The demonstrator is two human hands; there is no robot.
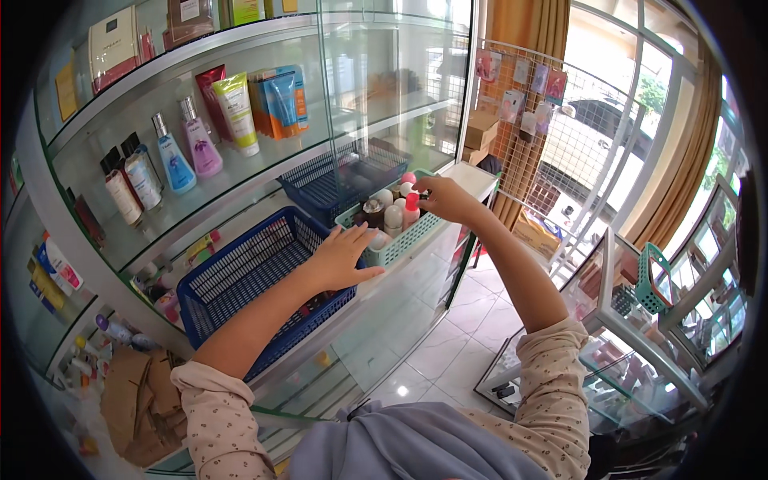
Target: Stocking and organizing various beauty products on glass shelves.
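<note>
A mint-green plastic basket (408, 246) stands on the glass counter, filled with several small bottles. Among them are a bottle with a pink-red cap (411, 211), white rounded bottles (393, 219) and a dark bottle (373, 212). My right hand (449, 199) reaches over the basket's far right end, fingers bent down at the bottles; whether they grip one is hidden. My left hand (343, 259), fingers spread and holding nothing, is over the basket's near left end. Under my left forearm lies a blue plastic basket (234, 261), its slatted bottom mostly bare.
A glass display cabinet rises behind the baskets, with a blue spray bottle (175, 161), a purple spray bottle (201, 143) and tubes (237, 114) on its shelf. Folded cardboard (135, 402) lies at lower left. A wire grid rack (576, 138) and another glass case (624, 354) stand right.
</note>
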